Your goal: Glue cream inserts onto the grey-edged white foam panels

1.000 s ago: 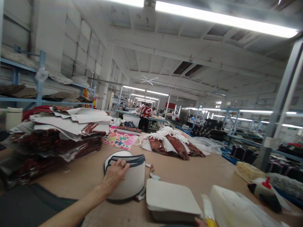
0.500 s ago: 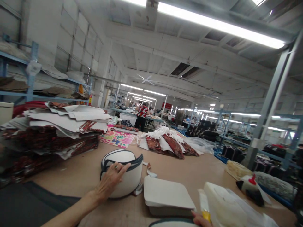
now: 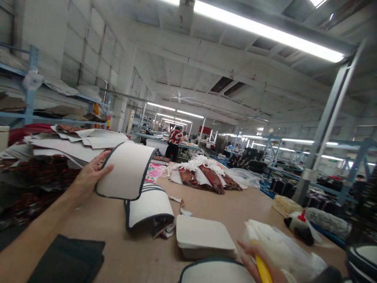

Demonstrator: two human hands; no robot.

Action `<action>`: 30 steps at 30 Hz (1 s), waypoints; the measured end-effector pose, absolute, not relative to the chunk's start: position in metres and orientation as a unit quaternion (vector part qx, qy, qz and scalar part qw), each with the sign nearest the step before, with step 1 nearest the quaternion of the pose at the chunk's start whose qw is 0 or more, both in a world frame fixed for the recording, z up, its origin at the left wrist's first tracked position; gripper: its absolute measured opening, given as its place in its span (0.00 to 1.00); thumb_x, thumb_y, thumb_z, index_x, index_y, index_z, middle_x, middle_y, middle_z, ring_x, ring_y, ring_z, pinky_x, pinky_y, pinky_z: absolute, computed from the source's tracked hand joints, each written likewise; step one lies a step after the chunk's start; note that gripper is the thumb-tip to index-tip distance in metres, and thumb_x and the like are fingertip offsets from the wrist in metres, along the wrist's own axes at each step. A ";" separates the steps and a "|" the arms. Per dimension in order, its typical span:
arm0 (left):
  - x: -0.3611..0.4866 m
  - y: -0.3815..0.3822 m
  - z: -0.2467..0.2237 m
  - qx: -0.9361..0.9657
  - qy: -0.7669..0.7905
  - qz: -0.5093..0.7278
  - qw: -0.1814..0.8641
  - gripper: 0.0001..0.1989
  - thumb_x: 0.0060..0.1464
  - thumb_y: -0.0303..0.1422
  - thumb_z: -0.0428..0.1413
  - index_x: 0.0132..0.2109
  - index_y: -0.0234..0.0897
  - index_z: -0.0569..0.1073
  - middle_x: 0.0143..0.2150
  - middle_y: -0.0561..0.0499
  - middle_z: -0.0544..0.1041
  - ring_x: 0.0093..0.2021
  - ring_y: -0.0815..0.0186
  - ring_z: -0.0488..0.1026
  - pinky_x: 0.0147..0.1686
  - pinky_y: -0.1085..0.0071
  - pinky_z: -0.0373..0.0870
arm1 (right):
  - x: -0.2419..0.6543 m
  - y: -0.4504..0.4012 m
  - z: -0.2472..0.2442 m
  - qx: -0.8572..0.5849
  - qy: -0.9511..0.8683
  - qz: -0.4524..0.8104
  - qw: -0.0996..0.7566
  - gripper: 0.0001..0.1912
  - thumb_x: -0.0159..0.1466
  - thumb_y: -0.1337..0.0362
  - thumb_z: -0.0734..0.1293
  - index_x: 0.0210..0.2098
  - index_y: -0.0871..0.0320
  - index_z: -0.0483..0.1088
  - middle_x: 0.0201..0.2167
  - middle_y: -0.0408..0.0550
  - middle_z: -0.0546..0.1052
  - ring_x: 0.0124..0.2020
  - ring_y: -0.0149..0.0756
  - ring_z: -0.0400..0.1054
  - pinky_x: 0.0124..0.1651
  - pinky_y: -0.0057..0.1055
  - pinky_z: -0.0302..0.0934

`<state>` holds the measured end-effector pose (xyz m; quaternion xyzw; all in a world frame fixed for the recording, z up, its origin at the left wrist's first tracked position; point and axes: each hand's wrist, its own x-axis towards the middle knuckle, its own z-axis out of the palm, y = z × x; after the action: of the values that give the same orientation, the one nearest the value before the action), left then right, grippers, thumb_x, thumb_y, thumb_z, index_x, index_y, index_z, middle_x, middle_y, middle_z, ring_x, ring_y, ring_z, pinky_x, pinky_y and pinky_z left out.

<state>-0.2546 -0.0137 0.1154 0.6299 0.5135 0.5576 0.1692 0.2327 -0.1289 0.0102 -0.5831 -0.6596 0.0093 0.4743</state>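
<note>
My left hand [image 3: 93, 173] grips the left edge of a white panel with dark edging [image 3: 125, 171], held up above the table. Below it, more such dark-edged white panels [image 3: 150, 206] lie curved in a pile. At the lower right, my right hand [image 3: 256, 257] is closed around a yellow-handled tool [image 3: 263, 268]; I cannot make out its head. Another dark-edged panel [image 3: 216, 272] lies just left of that hand, cut off by the frame's bottom. A stack of plain off-white pieces [image 3: 204, 236] sits between the hands. Whitish plastic-wrapped material [image 3: 282, 243] is beside my right hand.
Tall layered fabric and white sheets [image 3: 59, 157] rise at the left. Dark cloth pieces [image 3: 70, 257] lie at front left. Reddish fabric with white shreds [image 3: 203, 175] is at the far side. A red-tipped bottle [image 3: 300, 226] lies right. A person [image 3: 174, 139] stands far off.
My left hand has lifted a panel off the curved pile and moved left and up with it. My right hand has come further into view, with the yellow handle. The view has shifted slightly.
</note>
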 end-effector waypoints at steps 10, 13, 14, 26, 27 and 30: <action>-0.075 -0.093 0.160 0.772 0.258 0.260 0.519 0.44 0.41 0.45 0.60 0.63 0.49 0.50 0.50 0.51 0.72 0.48 0.52 0.70 0.42 0.63 0.68 | 0.189 -0.156 0.143 -0.386 -0.528 0.409 0.637 0.20 0.48 0.54 0.72 0.35 0.51 0.61 0.31 0.37 0.72 0.31 0.31 0.67 0.33 0.26 0.62; -0.054 -0.074 0.142 0.804 0.246 0.209 0.500 0.39 0.44 0.43 0.59 0.62 0.48 0.53 0.52 0.51 0.69 0.50 0.54 0.67 0.42 0.68 0.67 | 0.217 -0.166 0.119 -0.460 -0.490 0.340 0.658 0.20 0.46 0.58 0.73 0.34 0.53 0.62 0.27 0.37 0.69 0.27 0.29 0.64 0.29 0.23 0.59; -0.049 -0.068 0.131 0.814 0.255 0.195 0.484 0.38 0.44 0.42 0.59 0.62 0.47 0.55 0.52 0.52 0.69 0.50 0.55 0.67 0.42 0.69 0.66 | 0.229 -0.168 0.106 -0.494 -0.488 0.307 0.651 0.19 0.47 0.58 0.73 0.33 0.53 0.62 0.27 0.37 0.69 0.27 0.29 0.64 0.29 0.23 0.59; 0.006 -0.080 -0.012 0.864 0.323 0.273 0.274 0.33 0.46 0.24 0.47 0.61 0.44 0.51 0.57 0.46 0.64 0.56 0.58 0.61 0.56 0.58 0.56 | 0.293 -0.181 0.002 -0.675 -0.552 0.071 0.485 0.15 0.54 0.56 0.64 0.39 0.55 0.69 0.38 0.50 0.72 0.42 0.46 0.65 0.47 0.41 0.57; 0.003 -0.078 -0.008 0.853 0.331 0.307 0.261 0.29 0.46 0.27 0.48 0.58 0.44 0.56 0.55 0.46 0.67 0.51 0.58 0.66 0.52 0.59 0.61 | 0.301 -0.185 0.011 -0.680 -0.555 0.048 0.477 0.17 0.57 0.56 0.61 0.45 0.55 0.67 0.42 0.51 0.72 0.43 0.45 0.66 0.48 0.41 0.56; -0.016 -0.056 0.008 0.763 0.432 0.405 0.260 0.17 0.45 0.42 0.55 0.42 0.43 0.66 0.35 0.51 0.73 0.31 0.61 0.71 0.34 0.66 0.71 | 0.335 -0.199 0.042 -0.709 -0.524 0.027 0.471 0.22 0.62 0.55 0.56 0.54 0.53 0.60 0.39 0.48 0.73 0.31 0.37 0.68 0.41 0.36 0.60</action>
<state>-0.0163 -0.0563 0.0078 0.7625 0.4321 0.4053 0.2599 0.3354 -0.1989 0.0417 -0.7092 -0.5243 0.0268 0.4706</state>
